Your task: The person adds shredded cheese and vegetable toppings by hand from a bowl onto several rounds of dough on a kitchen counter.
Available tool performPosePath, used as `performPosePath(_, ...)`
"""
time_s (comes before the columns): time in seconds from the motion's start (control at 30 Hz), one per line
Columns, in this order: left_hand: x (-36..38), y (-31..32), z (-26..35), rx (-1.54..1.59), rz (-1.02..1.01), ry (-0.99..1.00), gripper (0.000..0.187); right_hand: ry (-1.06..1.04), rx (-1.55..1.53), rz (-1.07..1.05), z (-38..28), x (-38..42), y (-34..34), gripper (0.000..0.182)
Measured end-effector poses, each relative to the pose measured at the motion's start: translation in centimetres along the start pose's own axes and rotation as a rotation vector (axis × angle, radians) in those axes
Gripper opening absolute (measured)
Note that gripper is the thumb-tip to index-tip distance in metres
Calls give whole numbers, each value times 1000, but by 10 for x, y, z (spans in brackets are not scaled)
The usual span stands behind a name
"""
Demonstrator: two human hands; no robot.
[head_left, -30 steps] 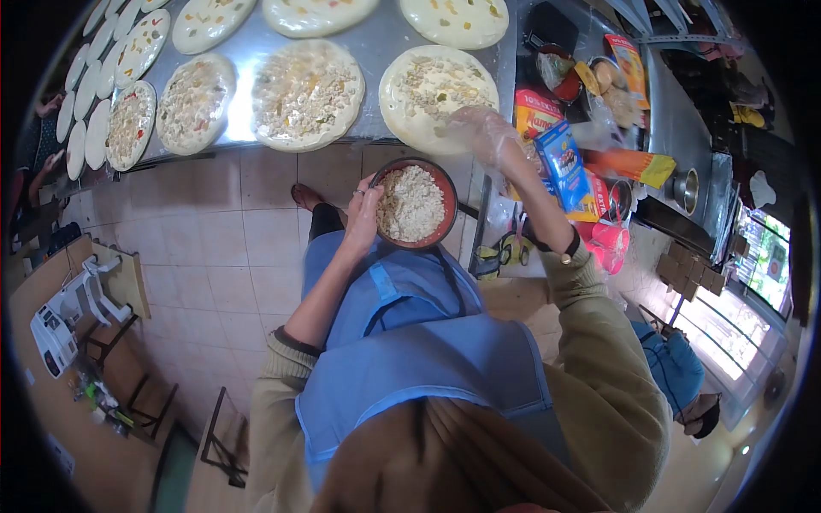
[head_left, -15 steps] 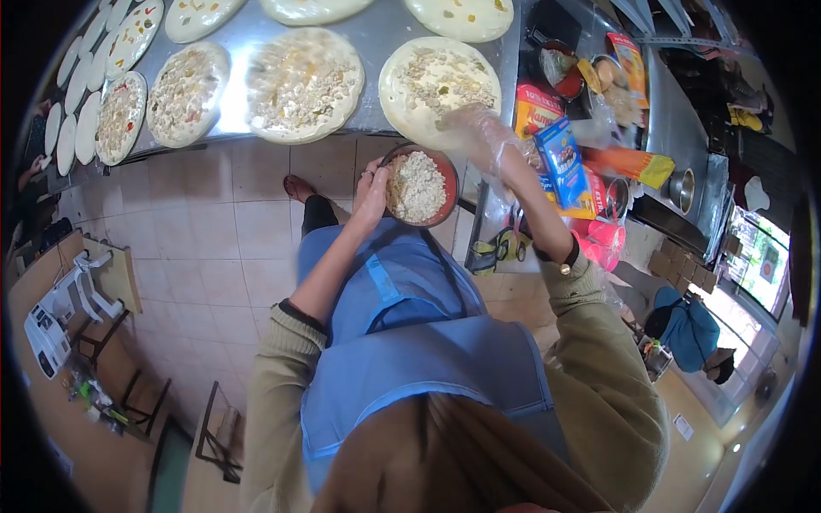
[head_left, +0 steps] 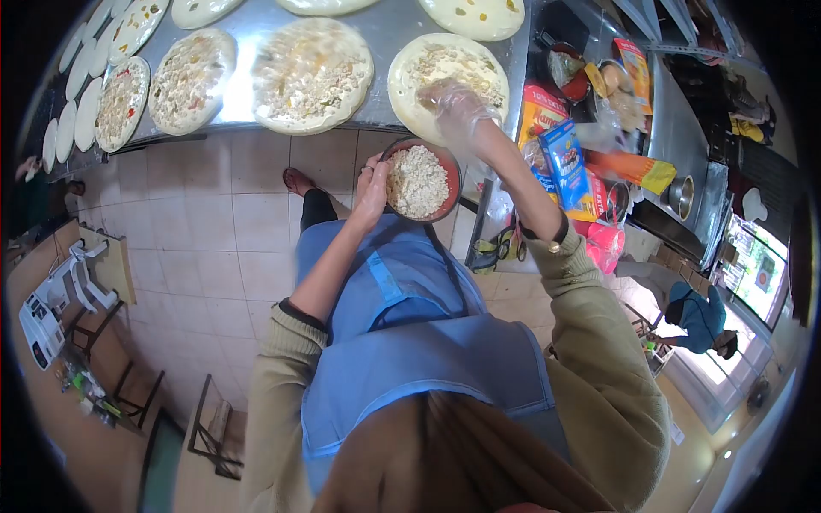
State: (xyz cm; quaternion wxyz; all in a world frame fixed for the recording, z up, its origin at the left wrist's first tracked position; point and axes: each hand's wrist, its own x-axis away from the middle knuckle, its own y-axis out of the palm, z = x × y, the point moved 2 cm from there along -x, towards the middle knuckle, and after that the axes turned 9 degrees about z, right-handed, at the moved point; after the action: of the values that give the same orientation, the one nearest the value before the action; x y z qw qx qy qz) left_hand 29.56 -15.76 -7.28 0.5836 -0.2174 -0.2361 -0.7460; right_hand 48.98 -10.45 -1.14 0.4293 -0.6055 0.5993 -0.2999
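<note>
My left hand [head_left: 372, 190] grips the rim of a reddish-brown bowl [head_left: 451, 190] at the table's front edge. Pale crumbly filling [head_left: 416, 181] is heaped inside it. Over the left part of the nearest right dough round [head_left: 475, 64] is my right hand [head_left: 457, 109], in a clear plastic glove. Its fingers point down and are blurred, so what they hold, if anything, cannot be made out. Crumbs and bits of topping lie on that round. To its left, another dough round [head_left: 312, 75] is covered with similar crumbs.
The metal table [head_left: 376, 43] bears several more dough rounds. At the right are a blue packet [head_left: 563, 161], a red-orange bag [head_left: 540, 111], a dark bowl [head_left: 569, 73] and a metal bowl [head_left: 681, 197]. A person in teal [head_left: 697, 318] is far right; a scale [head_left: 47, 329] is lower left.
My right hand has moved left and slightly up over the dough round. My left hand still holds the bowl. The view has shifted a little, and the person in teal has moved.
</note>
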Motion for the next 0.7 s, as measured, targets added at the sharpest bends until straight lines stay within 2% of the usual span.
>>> performPosePath(0.07, -2, 0, -2, -5, 0, 8, 44, -9, -22, -53, 6, 7, 11, 23)
performPosePath(0.17, -2, -3, -4, -52, 1, 16, 46, 62, 134, -186, -13, 14, -2, 26)
performPosePath(0.27, 0, -3, 0, -80, 14, 5, 47, 16, 152, -29, -18, 29, 3, 25)
performPosePath(0.37, -3, -2, -5, -71, 27, -1, 48, -45, 170, 39, -12, 41, 9, 25)
performPosePath(0.5, -3, -2, -6, -53, 34, 1, 47, -16, 86, -58, 15, 36, 23, 21)
performPosePath(0.57, -2, -1, -5, -51, 31, -2, 47, 40, 18, -48, 11, 26, 16, 23)
performPosePath(0.67, 1, -1, 0, -55, 27, -7, 47, 0, 23, -26, -14, 5, 6, 20)
performPosePath(0.7, 0, -1, -2, -56, 31, -3, 47, 53, -113, 31, -10, 2, 9, 19)
